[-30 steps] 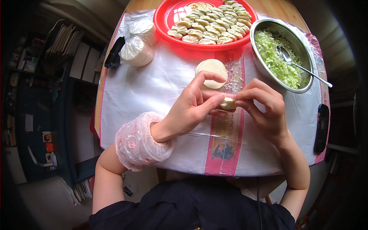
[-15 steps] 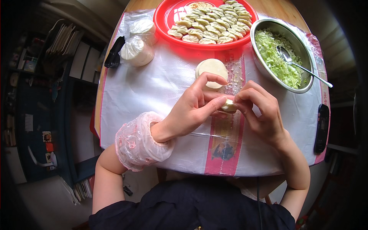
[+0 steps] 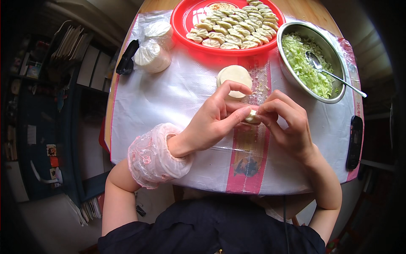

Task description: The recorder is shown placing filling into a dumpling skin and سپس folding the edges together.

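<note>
Between my two hands is a small dumpling (image 3: 252,117), mostly covered by the fingers. My left hand (image 3: 213,120) is closed on it, thumb on top and fingers underneath. The thumb and fingertips of my right hand (image 3: 284,120) pinch its right edge. Just beyond my left hand lies a stack of round dough wrappers (image 3: 235,77). Rows of folded dumplings (image 3: 237,31) rest on a red round tray (image 3: 182,31) at the far side. To the right, a steel bowl (image 3: 338,59) holds shredded green filling (image 3: 302,59) with a spoon (image 3: 325,70) in it.
More wrappers in a clear plastic bag (image 3: 152,57) stand at the far left beside a black object (image 3: 127,58). A black phone-like device (image 3: 355,142) lies by the table's right edge. White sheeting with pink stripes (image 3: 169,97) covers the table. Dark shelves (image 3: 72,139) are on the left.
Almost nothing differs. Both hands stay in the same place, with a slight shift of the right fingers on the dumpling's edge.
</note>
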